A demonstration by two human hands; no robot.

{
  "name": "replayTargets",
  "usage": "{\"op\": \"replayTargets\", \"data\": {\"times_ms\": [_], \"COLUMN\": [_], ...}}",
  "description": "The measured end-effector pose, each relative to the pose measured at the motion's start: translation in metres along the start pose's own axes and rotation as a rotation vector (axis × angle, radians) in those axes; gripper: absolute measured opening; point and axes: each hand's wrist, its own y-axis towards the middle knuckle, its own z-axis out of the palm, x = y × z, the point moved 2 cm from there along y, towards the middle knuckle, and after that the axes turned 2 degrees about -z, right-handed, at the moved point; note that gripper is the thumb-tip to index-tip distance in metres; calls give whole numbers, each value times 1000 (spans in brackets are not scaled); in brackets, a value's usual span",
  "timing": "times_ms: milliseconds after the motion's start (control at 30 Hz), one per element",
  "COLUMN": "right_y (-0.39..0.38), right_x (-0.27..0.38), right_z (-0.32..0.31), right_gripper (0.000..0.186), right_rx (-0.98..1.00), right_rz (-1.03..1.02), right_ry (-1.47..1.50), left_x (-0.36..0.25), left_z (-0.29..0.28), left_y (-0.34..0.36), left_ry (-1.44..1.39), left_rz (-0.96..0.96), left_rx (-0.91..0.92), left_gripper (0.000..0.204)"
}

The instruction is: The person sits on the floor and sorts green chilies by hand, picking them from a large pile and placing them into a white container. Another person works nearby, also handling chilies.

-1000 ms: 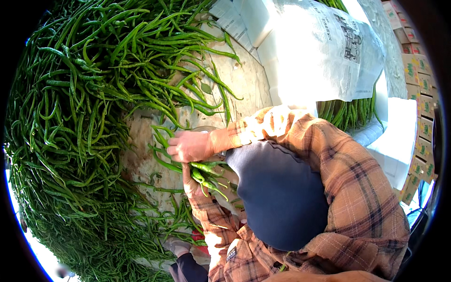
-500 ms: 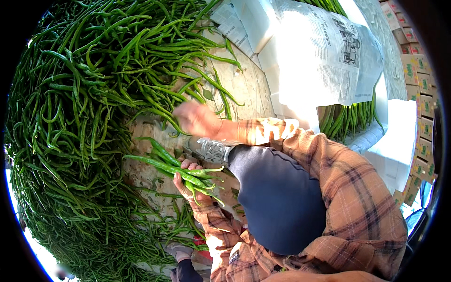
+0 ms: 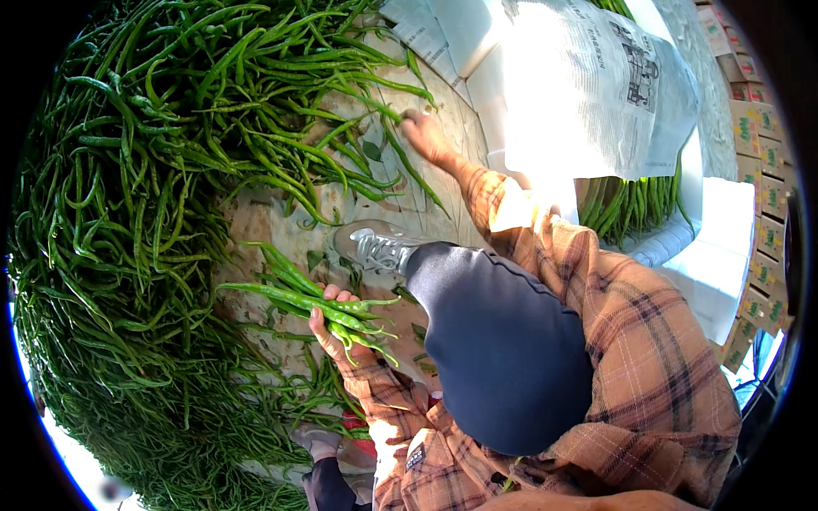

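- A bunch of green chillies (image 3: 311,298) is clamped in the fingers of the left hand (image 3: 328,328), near the grey shoe (image 3: 375,247).
- The right hand (image 3: 426,136) is stretched far, its fingers closed on one long chilli (image 3: 388,111) at the edge of the big chilli heap (image 3: 128,213).
- White boxes (image 3: 707,272) lined with newspaper (image 3: 596,85) are seen at the right.

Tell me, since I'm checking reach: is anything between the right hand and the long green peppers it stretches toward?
Nothing visible. The right hand is already at the edge of the pepper pile, fingertips on one pepper. The left hand holds a bunch of peppers apart from it.
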Motion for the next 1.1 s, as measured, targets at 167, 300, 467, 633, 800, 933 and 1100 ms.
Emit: {"op": "replayTargets", "data": {"times_ms": [167, 300, 467, 633, 800, 933, 1100], "right_y": [2, -8, -3, -69, -104, -68, -43], "right_x": [-6, 10, 17, 11, 2, 37, 100], "right_z": [-22, -17, -23, -8, -5, 13, 28], "right_gripper": [37, 37, 39, 37, 30, 24, 24], "right_rx": [-130, -207, -28, 197, 217, -64, 69], "right_rz": [268, 239, 221, 215, 179, 154, -188], "right_ry": [198, 173, 67, -282, -422, -105, -48], "left_x": [-5, -11, -16, -18, -11, -14, -15], "left_z": [-7, -4, -8, -13, -8, -3, -10], "left_y": [0, -5, -9, -8, -8, -13, -10], "left_ry": [-74, -67, -47, -38, -53, -52, -34], "left_rz": [-24, 10, 29, 55, 33, 68, 65], "left_rx": [78, 87, 121, 85, 57, 36, 18], "left_gripper": [45, 42, 44, 46, 45, 44, 43]}}
